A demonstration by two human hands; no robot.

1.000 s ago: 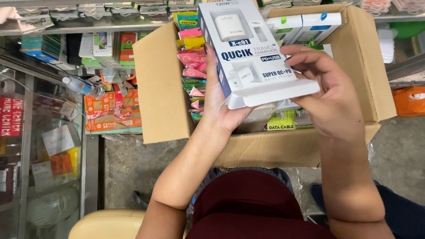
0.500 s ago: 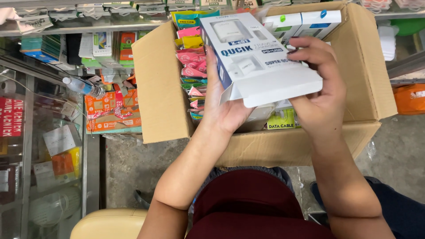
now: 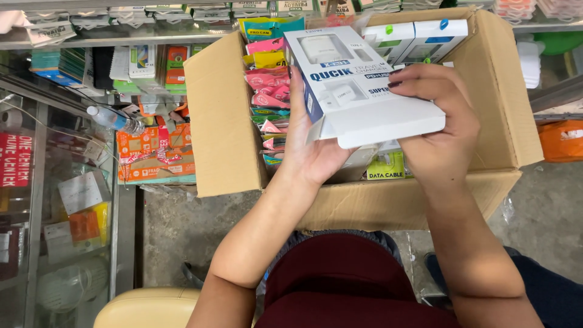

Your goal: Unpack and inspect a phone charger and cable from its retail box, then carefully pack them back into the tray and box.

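Note:
A white charger box [image 3: 358,91] with a blue side is held over an open cardboard carton [image 3: 225,121]. My left hand [image 3: 310,143] grips the box's left edge and cups it from below. My right hand [image 3: 440,124] clasps its right end, fingers curled over the top. Inside the carton, a row of pink, yellow and green packets [image 3: 270,82] stands along the left wall, white boxes [image 3: 419,36] lie at the far end, and a yellow-green cable pack [image 3: 385,165] shows under the held box.
A glass display case [image 3: 54,200] with shelves of small packets stands at left, with a plastic bottle [image 3: 115,119] on it. Orange packages [image 3: 155,152] sit beside the carton. An orange bag [image 3: 562,140] lies at right. A cream stool [image 3: 146,307] is below.
The white box has tilted and turned slightly, its right end now lower. My right hand has shifted its hold along the box's right end.

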